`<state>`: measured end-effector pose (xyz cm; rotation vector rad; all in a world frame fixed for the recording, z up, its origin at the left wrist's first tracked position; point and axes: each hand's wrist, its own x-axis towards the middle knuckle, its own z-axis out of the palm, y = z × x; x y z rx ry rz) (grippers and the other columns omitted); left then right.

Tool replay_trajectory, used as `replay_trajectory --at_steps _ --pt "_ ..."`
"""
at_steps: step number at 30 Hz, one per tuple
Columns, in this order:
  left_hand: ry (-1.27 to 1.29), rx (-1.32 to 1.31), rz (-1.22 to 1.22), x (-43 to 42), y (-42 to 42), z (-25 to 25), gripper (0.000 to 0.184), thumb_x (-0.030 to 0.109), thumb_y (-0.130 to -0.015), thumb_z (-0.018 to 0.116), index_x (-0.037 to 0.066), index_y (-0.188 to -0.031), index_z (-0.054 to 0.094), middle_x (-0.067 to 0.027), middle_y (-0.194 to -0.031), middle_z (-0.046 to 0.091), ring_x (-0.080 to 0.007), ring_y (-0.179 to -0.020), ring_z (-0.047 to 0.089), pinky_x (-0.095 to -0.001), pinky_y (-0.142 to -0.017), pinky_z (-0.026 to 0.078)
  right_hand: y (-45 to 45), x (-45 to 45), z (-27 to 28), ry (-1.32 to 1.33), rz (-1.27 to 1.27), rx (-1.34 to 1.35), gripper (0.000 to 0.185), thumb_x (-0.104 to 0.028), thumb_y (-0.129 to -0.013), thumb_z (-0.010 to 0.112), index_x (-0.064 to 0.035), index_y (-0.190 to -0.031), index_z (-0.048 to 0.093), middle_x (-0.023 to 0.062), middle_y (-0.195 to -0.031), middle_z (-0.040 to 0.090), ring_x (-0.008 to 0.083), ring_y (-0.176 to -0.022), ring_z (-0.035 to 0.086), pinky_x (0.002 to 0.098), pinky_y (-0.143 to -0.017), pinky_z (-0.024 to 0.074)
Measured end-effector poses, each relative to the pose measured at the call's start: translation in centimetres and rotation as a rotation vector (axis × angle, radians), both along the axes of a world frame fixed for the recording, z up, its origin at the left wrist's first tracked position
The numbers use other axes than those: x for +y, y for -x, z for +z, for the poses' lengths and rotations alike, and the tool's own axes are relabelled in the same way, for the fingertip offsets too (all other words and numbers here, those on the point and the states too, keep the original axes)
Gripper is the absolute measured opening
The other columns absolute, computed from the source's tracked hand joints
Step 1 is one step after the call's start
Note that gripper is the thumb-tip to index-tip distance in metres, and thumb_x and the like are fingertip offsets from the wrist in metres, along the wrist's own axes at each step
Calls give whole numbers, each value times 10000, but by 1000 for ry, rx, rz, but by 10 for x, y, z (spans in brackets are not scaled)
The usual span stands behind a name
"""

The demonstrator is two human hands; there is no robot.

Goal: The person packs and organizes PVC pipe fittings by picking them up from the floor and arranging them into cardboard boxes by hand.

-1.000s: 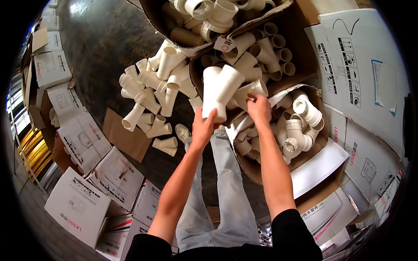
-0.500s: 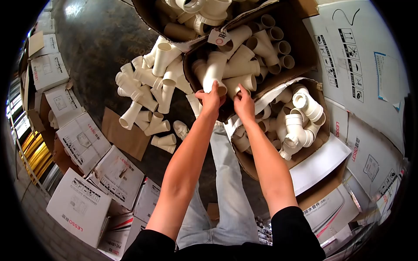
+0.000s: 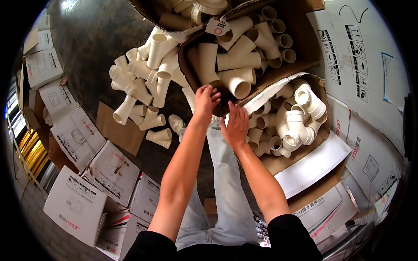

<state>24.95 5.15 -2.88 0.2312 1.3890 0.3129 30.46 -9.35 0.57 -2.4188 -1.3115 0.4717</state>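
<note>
My left hand is at the near edge of an open cardboard box. Its fingers are loosely bent and apart, with nothing visible in them. To its right, my right hand has its fingers stretched out at the box's near corner, and it holds nothing. Just beyond the hands, inside the box, lie a cream pipe fitting and a branched fitting, both out of my grasp. Several more fittings stand and lean further in. Whether my fingertips touch the cardboard I cannot tell.
A second box of fittings with collars stands to the right, its white flap folded out. Loose fittings are piled on the floor at left, beside flat cardboard. Another box is at the top. White cartons line the left.
Both hands have let go of the fittings at the box's near side and drawn back slightly. The fittings now rest in the box, and my right hand has opened. The view has shifted slightly.
</note>
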Motion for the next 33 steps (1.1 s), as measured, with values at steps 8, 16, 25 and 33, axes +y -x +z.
replay_trajectory --at_steps 8,16,25,33 --pt "-1206 -496 -145 102 55 213 477 176 -988 511 -50 -1402 443 -222 -1247 633 -308 -1122 643 -394 -965 501 3 4 -12 -112 31 -119 562 -173 -853 650 -48 -1382 506 139 -1240 618 347 -1152 557 505 -1046 402" --pt "-1793 -447 -411 131 118 278 480 121 -965 541 -40 -1407 444 -217 -1259 625 -293 -1127 637 -382 -965 504 7 0 -21 -74 50 -228 482 -151 -829 649 -100 -1301 567 78 -1208 636 310 -1105 582 489 -1037 408" --pt "-1901 -301 -401 131 169 283 498 59 -938 574 -28 -1411 446 -212 -1273 616 -276 -1132 630 -369 -966 508 8 -2 -26 -21 131 -293 486 -143 -817 663 -125 -1295 577 46 -1205 635 269 -1121 573 478 -1050 398" --pt "-1964 -245 -376 129 194 285 525 4 -915 604 -18 -1415 447 -207 -1285 608 -261 -1136 624 -357 -967 512 9 1 -25 0 153 -360 476 -134 -793 672 -128 -1263 602 37 -1181 647 267 -1104 574 468 -1023 413"
